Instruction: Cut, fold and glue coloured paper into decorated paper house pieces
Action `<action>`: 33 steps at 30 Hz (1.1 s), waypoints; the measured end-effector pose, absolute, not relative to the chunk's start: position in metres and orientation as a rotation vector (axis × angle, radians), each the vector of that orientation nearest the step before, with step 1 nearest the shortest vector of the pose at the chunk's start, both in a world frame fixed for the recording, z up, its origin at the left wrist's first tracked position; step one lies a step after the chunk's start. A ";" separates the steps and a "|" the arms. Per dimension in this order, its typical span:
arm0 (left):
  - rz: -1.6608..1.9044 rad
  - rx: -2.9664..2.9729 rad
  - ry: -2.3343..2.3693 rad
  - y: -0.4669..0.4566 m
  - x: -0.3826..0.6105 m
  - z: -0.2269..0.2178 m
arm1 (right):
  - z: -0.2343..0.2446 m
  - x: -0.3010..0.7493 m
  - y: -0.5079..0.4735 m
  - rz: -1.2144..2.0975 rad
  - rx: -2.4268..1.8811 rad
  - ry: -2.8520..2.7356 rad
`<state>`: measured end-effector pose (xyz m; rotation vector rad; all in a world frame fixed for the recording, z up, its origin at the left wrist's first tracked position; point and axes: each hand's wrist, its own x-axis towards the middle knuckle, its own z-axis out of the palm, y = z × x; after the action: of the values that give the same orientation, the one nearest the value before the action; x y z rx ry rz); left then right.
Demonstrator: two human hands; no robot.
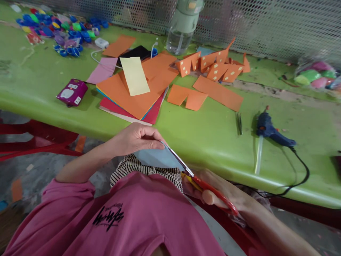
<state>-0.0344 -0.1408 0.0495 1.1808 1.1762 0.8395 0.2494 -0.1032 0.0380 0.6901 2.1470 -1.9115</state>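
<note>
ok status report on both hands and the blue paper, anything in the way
Left hand pinching light-blue paper. Right hand gripping scissors, blades at the paper's edge. No obstruction seen there; glue gun apart, on the table.

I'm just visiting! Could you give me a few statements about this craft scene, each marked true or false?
1. Red-and-yellow-handled metal scissors are in the right hand. True.
2. The left hand is empty. False: the left hand pinches light-blue paper.
3. The clear plastic bottle lies flat. False: the bottle stands upright.
4. A dark-blue plastic glue gun rests on the green table. True.
</note>
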 end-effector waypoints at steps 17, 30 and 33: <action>0.745 1.162 1.136 -0.142 -0.033 0.047 | 0.040 0.247 -0.105 -1.814 0.697 2.220; 0.645 1.223 1.129 -0.143 -0.032 0.045 | 0.035 0.252 -0.106 -1.876 0.743 2.260; 0.749 1.204 1.164 -0.136 -0.031 0.047 | 0.031 0.254 -0.105 -1.998 0.960 2.343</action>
<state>-0.0305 -0.1365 0.0468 1.2041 1.1644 0.7487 0.2540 -0.1048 0.0311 0.9602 2.3431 -1.9982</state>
